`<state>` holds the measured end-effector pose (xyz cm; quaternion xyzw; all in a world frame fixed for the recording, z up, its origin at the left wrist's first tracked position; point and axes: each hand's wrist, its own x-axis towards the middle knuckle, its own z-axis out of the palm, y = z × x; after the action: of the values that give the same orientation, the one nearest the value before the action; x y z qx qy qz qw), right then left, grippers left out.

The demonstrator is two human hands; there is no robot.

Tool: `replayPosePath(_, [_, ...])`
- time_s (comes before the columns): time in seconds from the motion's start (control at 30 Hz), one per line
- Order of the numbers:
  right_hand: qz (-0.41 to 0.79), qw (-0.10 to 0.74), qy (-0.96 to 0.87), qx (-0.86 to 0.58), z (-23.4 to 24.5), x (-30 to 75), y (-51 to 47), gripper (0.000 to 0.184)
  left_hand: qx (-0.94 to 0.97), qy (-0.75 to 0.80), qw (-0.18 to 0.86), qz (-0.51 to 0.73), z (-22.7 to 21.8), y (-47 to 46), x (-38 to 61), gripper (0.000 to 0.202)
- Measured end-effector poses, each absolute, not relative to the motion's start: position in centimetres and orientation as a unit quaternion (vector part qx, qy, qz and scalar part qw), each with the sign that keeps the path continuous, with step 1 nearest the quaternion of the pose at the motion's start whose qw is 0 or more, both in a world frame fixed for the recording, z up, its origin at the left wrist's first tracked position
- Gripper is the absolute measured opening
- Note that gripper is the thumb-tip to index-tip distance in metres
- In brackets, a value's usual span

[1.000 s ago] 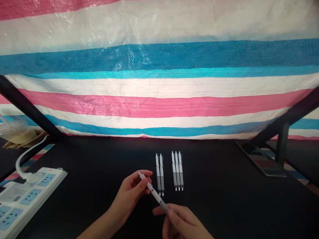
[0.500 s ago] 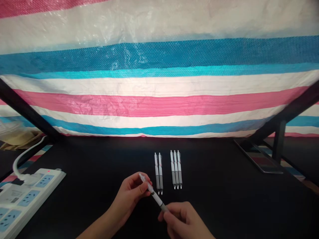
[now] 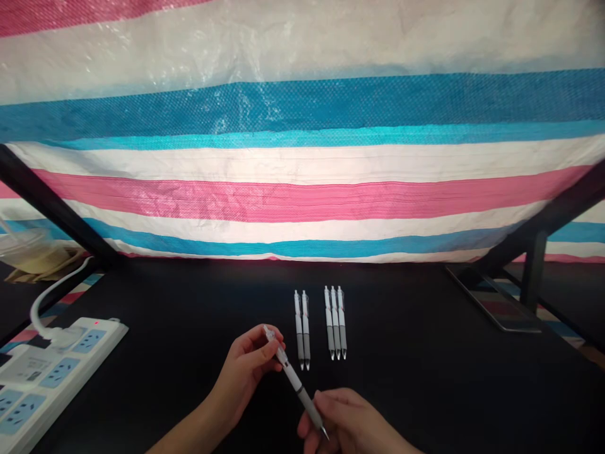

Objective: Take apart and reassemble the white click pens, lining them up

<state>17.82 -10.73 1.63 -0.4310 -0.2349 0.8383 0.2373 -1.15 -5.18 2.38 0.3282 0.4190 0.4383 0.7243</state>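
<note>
White-and-grey retractable pen held diagonally above the tabletop, clamped near its top by the left hand and lower down by the right hand. Steeper than a moment before, metal tip now showing past the right fingers. Just beside it on the black tabletop, two parallel white pens, then three matching pens.

The left hand comes in from the near left, its bare forearm slanting up toward the middle and its fingers curled closed. The right hand sits low at near right, fingers pinched inward, not touching the other hand.
</note>
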Motion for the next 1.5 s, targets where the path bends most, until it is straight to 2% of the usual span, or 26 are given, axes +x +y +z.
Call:
replayPosePath(0.13, [0.836, 0.249, -0.235, -0.428, 1.5, 18.0, -10.7, 0.042, 0.330, 0.416, 0.724, 0.440, 2.5, -5.2, -1.2, 0.008])
replayPosePath(0.23, [0.839, 0.237, -0.237, -0.428, 1.4, 18.1, -10.9, 0.047, 0.329, 0.419, 0.722, 0.443, 2.6, -5.3, -1.1, 0.007])
replayPosePath(0.33, [0.831, 0.243, -0.246, -0.437, 1.5, 18.1, -10.9, 0.040, 0.334, 0.419, 0.721, 0.440, 2.7, -5.3, -1.1, 0.007])
replayPosePath(0.47, [0.836, 0.235, -0.234, -0.437, 1.7, 18.0, -10.8, 0.049, 0.338, 0.421, 0.716, 0.442, 2.6, -5.3, -1.0, 0.006])
replayPosePath(0.57, [0.832, 0.249, -0.244, -0.432, 1.7, 18.1, -10.8, 0.043, 0.335, 0.424, 0.716, 0.442, 2.5, -5.3, -1.1, 0.007])
replayPosePath(0.7, [0.844, 0.247, -0.228, -0.417, 1.7, 18.3, -10.8, 0.043, 0.327, 0.427, 0.713, 0.449, 2.5, -5.2, -1.2, 0.008])
replayPosePath(0.87, [0.836, 0.286, -0.228, -0.409, 2.1, 18.3, -11.0, 0.039, 0.320, 0.428, 0.713, 0.454, 2.4, -5.2, -1.2, 0.010])
replayPosePath(1.0, [0.845, 0.247, -0.227, -0.417, 1.3, 18.2, -11.1, 0.045, 0.310, 0.433, 0.711, 0.459, 2.4, -5.2, -1.0, 0.012])
replayPosePath(1.17, [0.832, 0.247, -0.273, -0.415, 0.2, 18.4, -11.0, 0.047, 0.302, 0.443, 0.700, 0.471, 2.8, -5.1, -1.0, 0.013])
replayPosePath(1.5, [0.837, 0.249, -0.242, -0.423, 1.7, 18.9, -11.0, 0.037, 0.297, 0.451, 0.670, 0.510, 3.3, -4.5, -1.5, 0.014])
